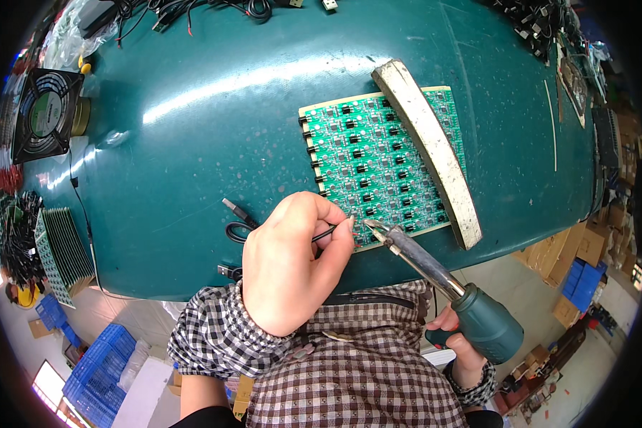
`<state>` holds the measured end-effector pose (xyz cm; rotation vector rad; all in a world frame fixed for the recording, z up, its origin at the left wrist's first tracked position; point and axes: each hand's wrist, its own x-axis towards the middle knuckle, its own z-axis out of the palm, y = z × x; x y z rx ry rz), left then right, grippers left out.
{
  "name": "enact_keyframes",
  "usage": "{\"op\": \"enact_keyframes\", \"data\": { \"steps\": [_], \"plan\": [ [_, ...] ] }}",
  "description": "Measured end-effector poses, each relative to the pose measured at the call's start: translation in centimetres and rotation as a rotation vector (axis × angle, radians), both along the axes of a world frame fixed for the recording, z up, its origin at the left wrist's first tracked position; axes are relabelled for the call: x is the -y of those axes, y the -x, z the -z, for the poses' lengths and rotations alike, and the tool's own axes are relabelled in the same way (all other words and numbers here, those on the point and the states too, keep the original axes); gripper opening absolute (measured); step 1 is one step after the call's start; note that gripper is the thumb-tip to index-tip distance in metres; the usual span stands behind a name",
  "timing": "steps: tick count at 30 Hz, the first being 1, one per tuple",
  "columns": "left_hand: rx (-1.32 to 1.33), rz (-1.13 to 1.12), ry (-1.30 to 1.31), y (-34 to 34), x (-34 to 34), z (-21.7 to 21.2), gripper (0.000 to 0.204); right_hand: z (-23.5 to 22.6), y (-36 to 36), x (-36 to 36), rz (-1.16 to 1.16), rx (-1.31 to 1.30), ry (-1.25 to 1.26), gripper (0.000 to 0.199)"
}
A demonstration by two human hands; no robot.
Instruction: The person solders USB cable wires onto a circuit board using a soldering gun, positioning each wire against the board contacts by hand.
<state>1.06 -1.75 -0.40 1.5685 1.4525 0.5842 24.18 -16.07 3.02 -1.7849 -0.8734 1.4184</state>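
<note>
A panel of green circuit boards (374,160) lies on the dark green mat, black connectors standing in rows across it. My left hand (289,253) pinches the end of a black USB cable (323,234) at the panel's near left corner. The cable's loop and metal plug (237,210) lie to the left of that hand. My right hand (458,346) is wrapped round the grip of a green soldering gun (486,322). Its tip rests at or just above the panel's near edge, close to the left fingertips; contact cannot be made out.
A long pale bar (431,150) lies across the panel's right side. A black fan (48,115) stands at the left edge, with stacked circuit panels (64,250) nearer. Dark cables (214,10) lie along the far edge. Blue crates (103,374) stand on the floor at left.
</note>
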Motion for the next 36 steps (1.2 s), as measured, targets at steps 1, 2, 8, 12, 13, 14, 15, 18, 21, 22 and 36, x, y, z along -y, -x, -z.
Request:
{"op": "enact_keyframes", "data": {
  "steps": [1, 2, 8, 12, 13, 14, 15, 18, 21, 22, 36],
  "plan": [
    [0.006, 0.003, 0.002, 0.05, -0.05, 0.05, 0.011, 0.00, 0.05, -0.06, -0.023, 0.038, -0.011, 0.033],
    [0.012, 0.006, 0.004, 0.08, -0.09, 0.09, 0.011, -0.01, 0.11, -0.13, -0.047, 0.075, -0.021, 0.030],
    [0.003, 0.012, 0.015, 0.05, -0.32, -0.14, 0.011, -0.11, 0.58, -0.61, 0.009, 0.019, -0.016, 0.032],
    [-0.043, 0.035, 0.032, 0.09, -0.61, -0.47, 0.014, -0.07, 0.63, -0.53, 0.010, 0.053, 0.006, 0.035],
    [-0.045, 0.038, 0.038, 0.10, -0.62, -0.49, 0.014, -0.05, 0.70, -0.58, 0.023, 0.027, 0.005, 0.035],
    [-0.047, 0.042, 0.045, 0.11, -0.63, -0.50, 0.014, -0.04, 0.74, -0.61, 0.036, 0.001, 0.003, 0.036],
    [-0.048, 0.041, 0.045, 0.13, -0.66, -0.54, 0.014, -0.05, 0.70, -0.60, 0.035, 0.000, 0.004, 0.036],
    [-0.047, 0.048, 0.051, 0.16, -0.75, -0.57, 0.014, -0.11, 0.53, -0.46, 0.001, 0.040, 0.026, 0.036],
    [-0.044, 0.050, 0.044, 0.15, -0.76, -0.54, 0.014, -0.14, 0.58, -0.40, -0.017, 0.085, 0.032, 0.035],
    [-0.043, 0.052, 0.042, 0.14, -0.77, -0.55, 0.015, -0.17, 0.73, -0.48, 0.004, 0.069, 0.036, 0.035],
    [-0.021, 0.047, 0.050, 0.09, -0.73, -0.50, 0.014, -0.20, 0.49, -0.30, -0.037, 0.096, 0.017, 0.036]
  ]
}}
